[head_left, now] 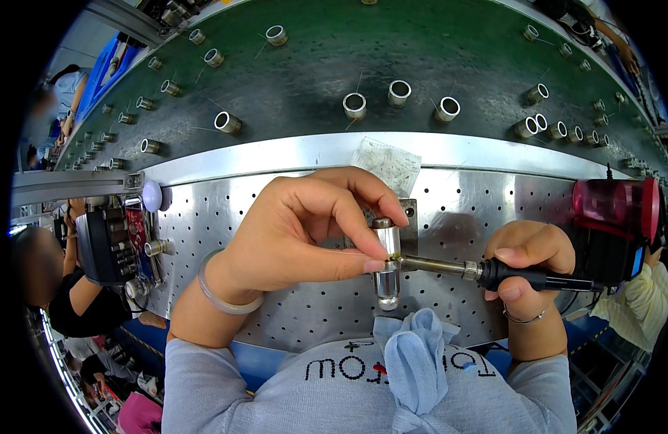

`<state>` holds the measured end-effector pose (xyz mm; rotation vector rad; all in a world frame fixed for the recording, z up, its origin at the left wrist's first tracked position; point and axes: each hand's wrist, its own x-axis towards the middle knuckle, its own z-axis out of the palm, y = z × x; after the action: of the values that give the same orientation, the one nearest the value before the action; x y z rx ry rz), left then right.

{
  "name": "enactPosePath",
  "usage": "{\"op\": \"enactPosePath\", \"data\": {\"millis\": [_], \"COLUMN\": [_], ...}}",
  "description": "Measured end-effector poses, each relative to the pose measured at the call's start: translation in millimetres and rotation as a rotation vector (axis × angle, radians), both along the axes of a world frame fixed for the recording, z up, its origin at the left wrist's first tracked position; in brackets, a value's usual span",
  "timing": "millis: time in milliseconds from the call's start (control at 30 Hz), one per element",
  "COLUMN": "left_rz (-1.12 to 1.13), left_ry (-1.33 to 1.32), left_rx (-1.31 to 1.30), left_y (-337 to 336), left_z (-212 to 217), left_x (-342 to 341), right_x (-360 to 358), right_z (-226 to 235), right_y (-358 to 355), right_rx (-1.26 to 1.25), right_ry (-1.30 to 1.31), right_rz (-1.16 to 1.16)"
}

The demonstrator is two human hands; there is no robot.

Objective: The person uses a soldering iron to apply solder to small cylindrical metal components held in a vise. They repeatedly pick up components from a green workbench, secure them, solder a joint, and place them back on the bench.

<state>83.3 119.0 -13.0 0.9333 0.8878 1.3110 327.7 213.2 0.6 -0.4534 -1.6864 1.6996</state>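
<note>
A shiny metal cylinder (pixel 386 282) with a rounded lower end and a darker top is in front of me, over the perforated bench. At its left side, my left hand (pixel 312 235) pinches thumb and index finger together. Whatever is between those fingertips is too small to make out; another finger of that hand reaches the cylinder's top. My right hand (pixel 529 260) grips the black handle of a soldering iron (pixel 442 267). The iron's tip meets the cylinder's right side near its middle. Partly hidden behind the cylinder is a metal block (pixel 408 224).
Beyond the perforated metal bench (pixel 225 188), a green conveyor belt (pixel 305 72) carries several short metal rings with thin wires. A stained white pad (pixel 388 160) lies at the bench's far edge. A red-pink translucent container (pixel 616 206) stands right; a black device (pixel 106 246) stands left. Other people work at both sides.
</note>
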Motion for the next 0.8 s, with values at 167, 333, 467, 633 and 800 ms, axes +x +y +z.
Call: {"op": "enactPosePath", "data": {"millis": [167, 333, 467, 633, 800], "left_rz": [0.014, 0.017, -0.009, -0.076, -0.049], "left_ry": [0.011, 0.019, 0.015, 0.007, 0.015], "left_rx": [-0.02, -0.042, -0.043, -0.055, 0.006], "left_y": [-0.3, -0.8, -0.5, 0.3, 0.7], "left_z": [1.3, 4.4, 4.5, 6.0, 1.0], "left_x": [1.9, 2.2, 1.5, -2.3, -1.8], "right_x": [1.0, 0.9, -1.4, -1.7, -1.5], "right_z": [-3.7, -4.7, -2.0, -2.9, -2.5], "right_y": [-0.5, 1.2, 1.9, 3.3, 4.0], "right_rx": [-0.088, -0.111, -0.099, -0.061, -0.053], "right_ry": [0.002, 0.057, 0.044, 0.031, 0.015], "right_rz": [-0.038, -0.026, -0.007, -0.01, -0.008]}}
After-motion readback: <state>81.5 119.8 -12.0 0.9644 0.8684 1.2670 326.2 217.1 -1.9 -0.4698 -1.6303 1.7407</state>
